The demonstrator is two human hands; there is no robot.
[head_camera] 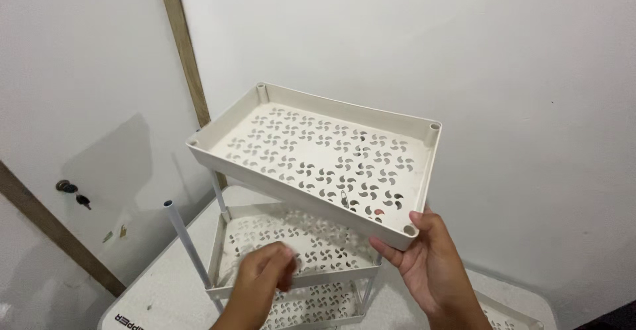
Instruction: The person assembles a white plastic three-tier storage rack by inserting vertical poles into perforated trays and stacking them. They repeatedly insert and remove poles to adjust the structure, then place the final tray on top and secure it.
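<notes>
Right hand (pixel 424 264) gripping top tray (pixel 318 158) by its corner, lifted off rack (pixel 291 250); left hand (pixel 265 270) half-curled, empty, hovering over 2nd tier. Top tray not yet seated.

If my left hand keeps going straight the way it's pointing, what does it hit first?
Probably the perforated floor of the rack's middle shelf, just beyond the left hand. The depth is hard to judge, so the fingers may already be touching it.

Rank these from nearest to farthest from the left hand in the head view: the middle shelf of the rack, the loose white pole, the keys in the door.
1. Middle shelf: right under the left hand, whose fingers are over its patterned floor.
2. Loose white pole: standing at the rack's left corner, just left of the hand.
3. Keys: far left, on the door.
</notes>
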